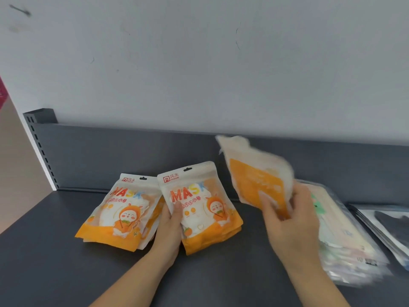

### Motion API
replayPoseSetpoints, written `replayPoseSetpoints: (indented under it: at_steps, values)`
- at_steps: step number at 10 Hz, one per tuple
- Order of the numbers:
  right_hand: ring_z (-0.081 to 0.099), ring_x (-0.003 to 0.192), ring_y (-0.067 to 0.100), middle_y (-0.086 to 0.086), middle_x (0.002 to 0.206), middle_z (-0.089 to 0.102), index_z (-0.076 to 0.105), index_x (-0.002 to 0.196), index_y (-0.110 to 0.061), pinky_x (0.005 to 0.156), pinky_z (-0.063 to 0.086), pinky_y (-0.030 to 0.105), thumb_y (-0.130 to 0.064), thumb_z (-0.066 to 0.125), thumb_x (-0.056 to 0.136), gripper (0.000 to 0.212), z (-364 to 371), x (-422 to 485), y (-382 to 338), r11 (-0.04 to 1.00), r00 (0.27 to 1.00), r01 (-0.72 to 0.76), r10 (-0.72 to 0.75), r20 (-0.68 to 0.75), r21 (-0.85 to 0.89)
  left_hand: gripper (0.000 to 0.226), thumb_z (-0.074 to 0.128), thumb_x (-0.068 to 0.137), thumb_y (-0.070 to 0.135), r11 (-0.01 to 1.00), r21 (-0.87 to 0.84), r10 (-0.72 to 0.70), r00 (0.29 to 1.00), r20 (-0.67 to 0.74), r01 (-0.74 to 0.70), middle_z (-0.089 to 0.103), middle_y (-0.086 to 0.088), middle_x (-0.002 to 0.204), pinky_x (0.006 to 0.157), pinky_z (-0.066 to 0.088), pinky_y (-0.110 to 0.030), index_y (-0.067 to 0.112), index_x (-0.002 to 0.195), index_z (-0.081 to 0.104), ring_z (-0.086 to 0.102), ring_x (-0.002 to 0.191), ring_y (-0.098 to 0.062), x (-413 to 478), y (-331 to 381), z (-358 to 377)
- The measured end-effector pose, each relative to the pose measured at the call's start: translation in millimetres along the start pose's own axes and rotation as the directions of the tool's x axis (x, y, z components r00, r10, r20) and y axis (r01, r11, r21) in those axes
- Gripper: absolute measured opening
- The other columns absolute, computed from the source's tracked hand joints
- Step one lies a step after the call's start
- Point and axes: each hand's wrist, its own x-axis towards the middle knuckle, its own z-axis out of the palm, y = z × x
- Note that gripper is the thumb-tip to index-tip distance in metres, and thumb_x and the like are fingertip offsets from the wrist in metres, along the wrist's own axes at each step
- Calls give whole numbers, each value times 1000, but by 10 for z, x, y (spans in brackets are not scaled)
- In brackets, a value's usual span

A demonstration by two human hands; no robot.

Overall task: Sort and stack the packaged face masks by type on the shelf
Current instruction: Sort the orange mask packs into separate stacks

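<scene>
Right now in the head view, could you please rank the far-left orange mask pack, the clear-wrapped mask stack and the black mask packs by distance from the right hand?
1. Clear-wrapped mask stack, right beside the right hand.
2. Black mask packs, far right.
3. Far-left orange mask pack, beyond the left hand.

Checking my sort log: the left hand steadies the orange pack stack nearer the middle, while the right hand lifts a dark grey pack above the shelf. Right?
Not quite. In the head view the right hand lifts an orange-and-white pack, not a dark grey one. The left hand does steady the middle orange stack on the shelf.
</scene>
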Motion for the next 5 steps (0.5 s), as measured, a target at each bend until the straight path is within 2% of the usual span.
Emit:
replayPoseSetpoints:
  at_steps: [1,2,3,4,5]
  values:
    - [56,76,9,-8,95,62,52,113,-28,58,42,19,-17,67,82,36,218,-155,46,900,938,335,-290,189,-279,31,48,100,31,998,58,21,998,60,-25,68,-3,119,94,55,-45,26,130,49,67,108,-23,-27,-51,36]
    - [65,76,16,-4,96,67,62,101,-22,58,50,22,-16,65,75,27,423,-403,130,764,814,560,-436,383,-320,23,65,94,25,992,90,-89,995,43,85,58,-15,91,77,53,-25,5,98,53,59,82,-22,150,-237,-382]
    - [69,85,12,-4,99,71,69,98,-20,70,56,22,-25,88,63,40,514,-580,220,767,767,570,-370,525,-293,36,38,106,14,968,-246,90,851,518,48,46,-25,140,113,33,-42,-3,138,41,47,130,-34,614,-606,-993]
    - [68,92,12,-6,105,69,65,105,-23,77,58,25,-33,90,60,53,550,-638,259,784,730,554,-297,615,-279,42,40,106,21,958,-242,82,662,745,153,51,2,147,111,35,-24,15,147,40,49,133,-10,576,-230,-842]
    - [69,97,12,-8,106,70,65,105,-26,86,57,29,-39,90,58,54,533,-621,224,753,689,594,-295,662,-283,32,70,89,30,954,-225,-147,964,220,197,78,-5,87,70,56,-11,10,111,58,74,79,-3,236,213,-337]
